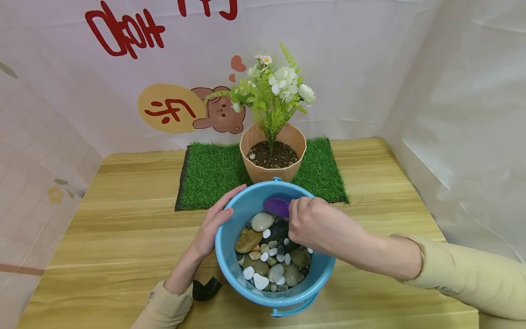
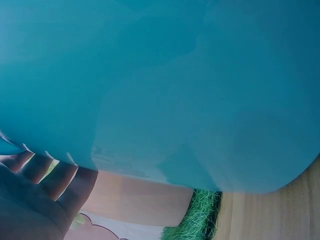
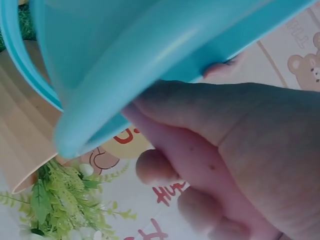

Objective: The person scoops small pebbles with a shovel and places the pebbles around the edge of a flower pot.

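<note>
Left hand [image 1: 212, 227] holds the blue bucket [image 1: 246, 206], right hand [image 1: 311, 225] gripping the purple scoop [image 1: 276, 207] inside.

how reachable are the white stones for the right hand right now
Probably yes: the right hand is over the open blue bucket, where white stones lie uncovered, though it holds a purple tool.

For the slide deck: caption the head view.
Left hand holds a blue bucket of pebbles; right hand grips a purple scoop.

Draped indoor tabletop nook, home or studio unclear
Wrinkled white sheeting [image 1: 349, 59] printed with a brown cartoon bear [image 1: 223, 112] lines three sides of a yellowish wood-grain table [image 1: 135, 228] bearing a green artificial-turf mat [image 1: 213, 169].
</note>
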Demonstrator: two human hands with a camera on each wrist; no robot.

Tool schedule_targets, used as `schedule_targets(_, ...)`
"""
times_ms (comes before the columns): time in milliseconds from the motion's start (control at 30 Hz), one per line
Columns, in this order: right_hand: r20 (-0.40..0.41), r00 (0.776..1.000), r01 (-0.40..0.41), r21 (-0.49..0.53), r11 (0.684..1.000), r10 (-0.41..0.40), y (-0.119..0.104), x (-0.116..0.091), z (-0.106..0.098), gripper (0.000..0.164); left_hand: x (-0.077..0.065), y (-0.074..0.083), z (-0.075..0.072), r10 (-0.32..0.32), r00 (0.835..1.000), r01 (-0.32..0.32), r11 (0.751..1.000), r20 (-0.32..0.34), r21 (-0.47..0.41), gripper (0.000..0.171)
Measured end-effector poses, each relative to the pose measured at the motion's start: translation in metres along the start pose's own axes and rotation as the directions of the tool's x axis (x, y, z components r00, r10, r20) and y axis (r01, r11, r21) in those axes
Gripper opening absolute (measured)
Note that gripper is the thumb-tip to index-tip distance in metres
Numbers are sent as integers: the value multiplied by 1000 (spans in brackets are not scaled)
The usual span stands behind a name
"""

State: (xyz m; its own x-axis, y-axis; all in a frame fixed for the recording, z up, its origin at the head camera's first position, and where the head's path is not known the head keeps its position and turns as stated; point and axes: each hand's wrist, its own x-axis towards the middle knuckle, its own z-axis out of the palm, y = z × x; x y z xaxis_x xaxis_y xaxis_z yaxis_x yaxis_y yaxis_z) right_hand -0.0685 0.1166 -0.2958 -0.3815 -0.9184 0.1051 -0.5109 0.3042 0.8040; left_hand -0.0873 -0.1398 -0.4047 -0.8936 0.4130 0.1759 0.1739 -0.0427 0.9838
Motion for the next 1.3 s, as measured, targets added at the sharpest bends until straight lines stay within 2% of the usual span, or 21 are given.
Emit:
schedule_targets(133,-9,999,36,16,999,-36,3,3,7,31,0,0,-1,0,1000,0,1000,-2,1,51)
schedule_targets(233,1,1000,31,104,994,-31,7,5,13,27,0,0,-1,-4,1000,4,1000,-4,0,51)
schedule_targets(400,69,996,-67,315,947,47,15,5,23,14,0,-1,0,-2,1000,2,1000,-2,0,51)
schedule_targets(633,160,983,-154,418,895,94,18,5,22,18,1,0,1,-5,1000,5,1000,-1,2,51)
schedule_targets(833,246,966,-204,557,805,74,13,6,20,29,0,-1,0,8,1000,-8,1000,9,-17,51)
schedule_targets(1100,308,932,-352,650,673,190,8,4,26,40,0,-2,-1,12,1000,-12,1000,6,-21,51)
schedule_targets(1300,327,920,-386,675,629,215,9,0,27,46,0,-2,0,11,1000,-10,1000,16,-27,51)
